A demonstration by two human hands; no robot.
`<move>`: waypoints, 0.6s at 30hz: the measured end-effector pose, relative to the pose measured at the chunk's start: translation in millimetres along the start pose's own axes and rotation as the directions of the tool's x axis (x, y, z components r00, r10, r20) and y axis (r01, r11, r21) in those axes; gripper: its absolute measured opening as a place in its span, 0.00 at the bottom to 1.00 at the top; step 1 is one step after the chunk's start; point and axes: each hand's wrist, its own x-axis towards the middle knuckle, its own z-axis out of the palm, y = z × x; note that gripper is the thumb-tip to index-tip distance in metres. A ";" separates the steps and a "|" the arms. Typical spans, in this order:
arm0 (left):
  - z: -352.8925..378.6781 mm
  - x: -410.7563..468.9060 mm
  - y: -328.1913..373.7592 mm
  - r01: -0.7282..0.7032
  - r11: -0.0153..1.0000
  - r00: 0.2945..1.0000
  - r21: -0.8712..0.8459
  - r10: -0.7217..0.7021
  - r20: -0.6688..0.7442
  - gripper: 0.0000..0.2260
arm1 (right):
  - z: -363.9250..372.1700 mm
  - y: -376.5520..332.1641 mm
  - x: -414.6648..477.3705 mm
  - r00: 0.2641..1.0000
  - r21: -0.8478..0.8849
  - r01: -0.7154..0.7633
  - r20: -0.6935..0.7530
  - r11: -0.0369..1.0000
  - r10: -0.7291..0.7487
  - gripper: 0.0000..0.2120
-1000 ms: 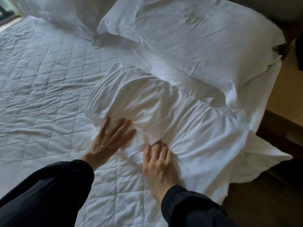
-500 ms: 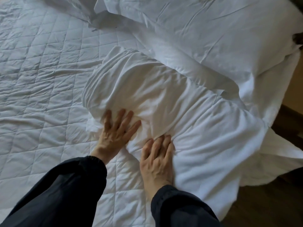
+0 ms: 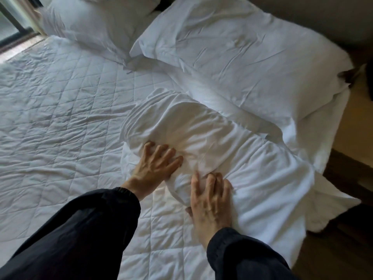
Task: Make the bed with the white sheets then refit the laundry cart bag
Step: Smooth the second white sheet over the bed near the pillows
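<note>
Bed-making barely begun: we press our left grip (image 3: 159,164), fingers spread, and clutch with our right grip (image 3: 212,197) the bunched white bed sheet (image 3: 201,134), unspread at the quilted white mattress pad's (image 3: 60,118) right edge; the laundry cart bag, out of view, awaits.

no readable text, no labels, brands or numbers on sheet (image 3: 232,158), pillows (image 3: 242,57), quilted pad (image 3: 60,118) or dark sleeves (image 3: 80,229), all plain fabric
</note>
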 end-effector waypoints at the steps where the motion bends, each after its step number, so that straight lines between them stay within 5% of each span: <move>1: -8.4 10.3 -1.3 -0.007 1.000 0.999 0.000 0.007 0.037 0.09 | -6.8 6.3 3.5 1.000 -0.005 0.014 -0.017 1.000 -0.014 0.41; 7: -57.2 71.4 3.4 0.002 0.998 0.986 -0.070 0.010 0.164 0.04 | -69.4 61.6 24.9 0.994 0.060 0.093 -0.058 0.994 -0.089 0.30; 11: -90.7 101.7 26.9 0.059 0.987 0.967 -0.151 -0.019 0.256 0.09 | -113.7 104.6 30.5 0.982 0.102 0.108 0.142 0.989 -0.122 0.20; 14: -106.4 118.8 46.1 0.076 0.978 0.922 -0.192 0.004 0.387 0.12 | -135.3 123.3 29.1 0.986 0.162 0.061 0.146 0.985 -0.085 0.12; 16: -106.9 124.0 50.4 0.153 0.976 0.870 -0.155 -0.059 0.490 0.13 | -129.0 121.3 25.0 0.991 0.146 -0.016 0.137 0.989 -0.004 0.14; 18: -100.3 118.2 46.3 0.254 0.960 0.826 -0.121 -0.150 0.544 0.13 | -110.2 110.5 14.9 0.998 0.134 -0.055 0.019 0.989 0.053 0.28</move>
